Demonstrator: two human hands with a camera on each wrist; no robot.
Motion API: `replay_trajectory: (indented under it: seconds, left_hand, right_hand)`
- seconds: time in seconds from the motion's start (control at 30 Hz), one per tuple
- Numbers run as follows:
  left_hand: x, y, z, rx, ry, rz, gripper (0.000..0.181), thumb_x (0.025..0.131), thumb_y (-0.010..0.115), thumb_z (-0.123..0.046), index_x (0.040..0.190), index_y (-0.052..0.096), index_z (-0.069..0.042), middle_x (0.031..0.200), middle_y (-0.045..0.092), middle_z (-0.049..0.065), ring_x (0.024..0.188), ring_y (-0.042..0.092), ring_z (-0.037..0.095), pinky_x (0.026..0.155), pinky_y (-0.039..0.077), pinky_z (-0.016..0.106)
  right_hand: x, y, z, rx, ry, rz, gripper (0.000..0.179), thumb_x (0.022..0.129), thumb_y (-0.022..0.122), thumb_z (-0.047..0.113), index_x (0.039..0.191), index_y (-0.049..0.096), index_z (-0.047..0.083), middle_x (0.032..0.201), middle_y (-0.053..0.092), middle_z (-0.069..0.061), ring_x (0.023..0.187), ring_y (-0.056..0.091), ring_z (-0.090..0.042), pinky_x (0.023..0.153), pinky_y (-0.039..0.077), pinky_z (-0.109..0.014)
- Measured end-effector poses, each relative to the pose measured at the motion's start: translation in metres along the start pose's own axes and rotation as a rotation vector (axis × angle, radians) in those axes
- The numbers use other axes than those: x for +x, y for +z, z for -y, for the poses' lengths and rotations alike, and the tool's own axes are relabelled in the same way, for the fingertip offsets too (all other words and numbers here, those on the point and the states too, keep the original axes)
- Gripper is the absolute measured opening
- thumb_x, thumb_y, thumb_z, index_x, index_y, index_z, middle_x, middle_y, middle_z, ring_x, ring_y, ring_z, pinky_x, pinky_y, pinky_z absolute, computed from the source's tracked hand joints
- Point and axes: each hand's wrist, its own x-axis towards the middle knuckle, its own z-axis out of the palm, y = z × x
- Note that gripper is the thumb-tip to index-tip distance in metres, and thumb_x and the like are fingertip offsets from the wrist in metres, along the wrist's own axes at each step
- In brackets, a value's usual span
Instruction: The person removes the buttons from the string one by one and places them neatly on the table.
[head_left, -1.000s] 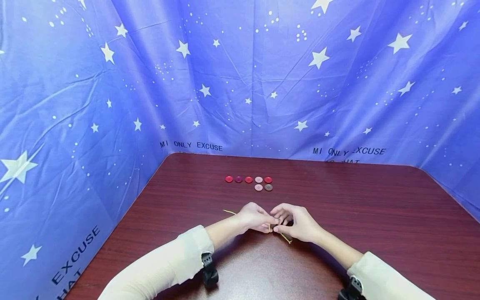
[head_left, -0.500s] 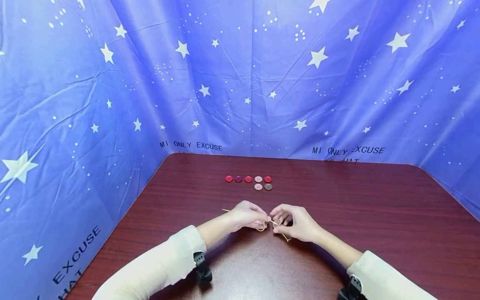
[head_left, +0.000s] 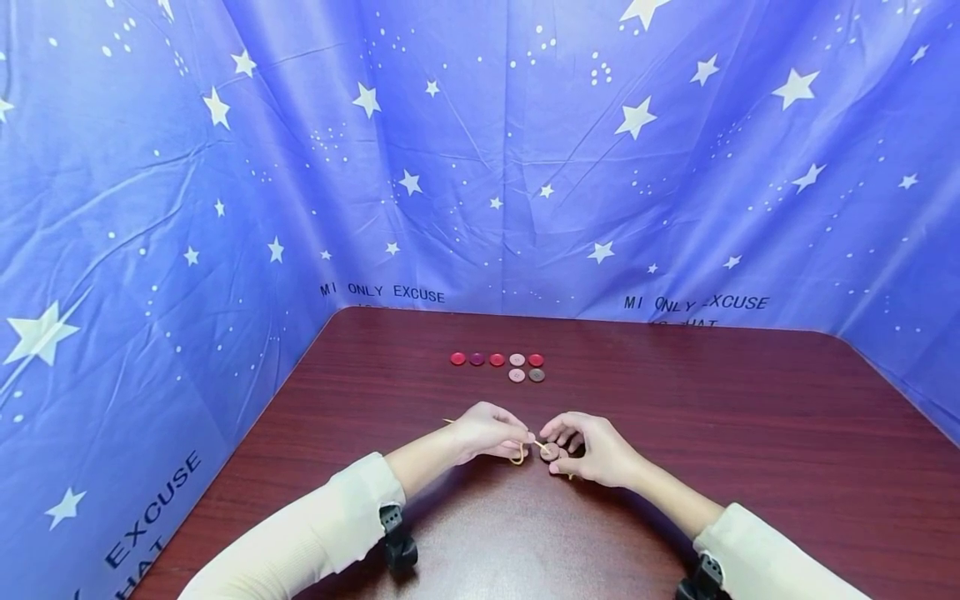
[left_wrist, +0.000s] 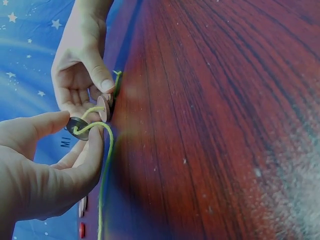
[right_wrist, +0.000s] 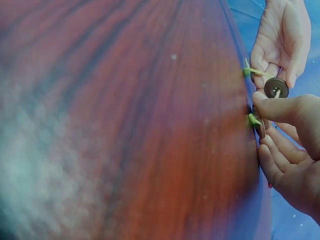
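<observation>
In the head view, my left hand (head_left: pixel 487 431) is beside my right hand (head_left: pixel 600 452) over the table. The left fingertips pinch a dark button (left_wrist: pixel 77 129), with a yellow cord (left_wrist: pixel 106 165) passing through its holes. A short stretch of that cord leads across to a pink button (left_wrist: pixel 103 108) at my right fingertips. My right thumb and fingers grip this pink button along with a darker one stacked against it. A knotted cord end (right_wrist: pixel 253 119) sticks out on the near side of the stack.
Beyond the hands, several red, purple, pink and grey-brown buttons lie in two short rows, including a pink button (head_left: pixel 517 376) and a grey-brown button (head_left: pixel 537 376). The wooden table (head_left: pixel 735 400) meets a blue star-patterned curtain (head_left: pixel 465 167) at the back and sides.
My left hand has drawn left, away from the right hand, opening a short span of cord between them. The pink button's face now shows at the right fingertips. The rows of buttons are unchanged.
</observation>
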Motion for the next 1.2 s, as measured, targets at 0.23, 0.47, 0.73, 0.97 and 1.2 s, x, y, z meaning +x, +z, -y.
replay_trajectory:
  seconds: [0.23,0.47,0.73,0.97,1.2]
  left_hand:
    - [0.0005,-0.0002,-0.0005,0.005,-0.002,0.000,0.021,0.084,0.070,-0.005,0.100,0.065,0.009,0.078,0.069,0.004,0.071,0.064,0.009,0.076,0.061,0.028]
    - [-0.0003,-0.0013,0.0002,-0.004,0.008,-0.001,0.021,0.085,0.069,-0.004,0.101,0.065,0.010,0.085,0.072,0.009,0.074,0.065,0.010,0.078,0.061,0.030]
    - [0.0020,-0.0027,0.0032,0.002,0.013,-0.003,0.022,0.086,0.068,-0.004,0.102,0.064,0.010,0.091,0.073,0.013,0.076,0.066,0.011,0.079,0.060,0.031]
    - [0.0032,-0.0027,0.0045,-0.006,0.017,0.000,0.022,0.086,0.068,-0.003,0.102,0.064,0.010,0.086,0.071,0.009,0.075,0.065,0.011,0.079,0.061,0.032]
    - [0.0028,-0.0029,0.0040,-0.011,0.013,-0.002,0.023,0.085,0.068,-0.003,0.103,0.064,0.010,0.087,0.072,0.010,0.075,0.065,0.011,0.080,0.060,0.032]
  right_hand:
    - [-0.0005,-0.0006,0.0004,-0.055,0.007,0.032,0.036,0.071,0.084,0.009,0.101,0.067,0.002,0.088,0.067,-0.007,0.078,0.062,-0.015,0.066,0.056,-0.024]
    - [-0.0002,-0.0002,0.0015,-0.085,-0.004,0.036,0.031,0.072,0.082,0.007,0.099,0.067,0.004,0.087,0.067,-0.005,0.076,0.062,-0.013,0.065,0.056,-0.024]
    - [-0.0006,0.0003,-0.0003,-0.112,-0.050,0.038,0.035,0.071,0.084,0.012,0.099,0.067,0.003,0.086,0.066,-0.004,0.076,0.061,-0.013,0.065,0.056,-0.023]
    - [0.0000,0.0021,-0.0009,-0.107,-0.096,0.026,0.027,0.073,0.081,0.006,0.096,0.067,0.004,0.081,0.065,-0.004,0.073,0.061,-0.011,0.062,0.056,-0.022]
    - [0.0007,0.0024,0.0010,-0.122,-0.113,0.013,0.026,0.074,0.080,0.006,0.096,0.067,0.005,0.079,0.065,-0.003,0.070,0.060,-0.012,0.059,0.053,-0.022]
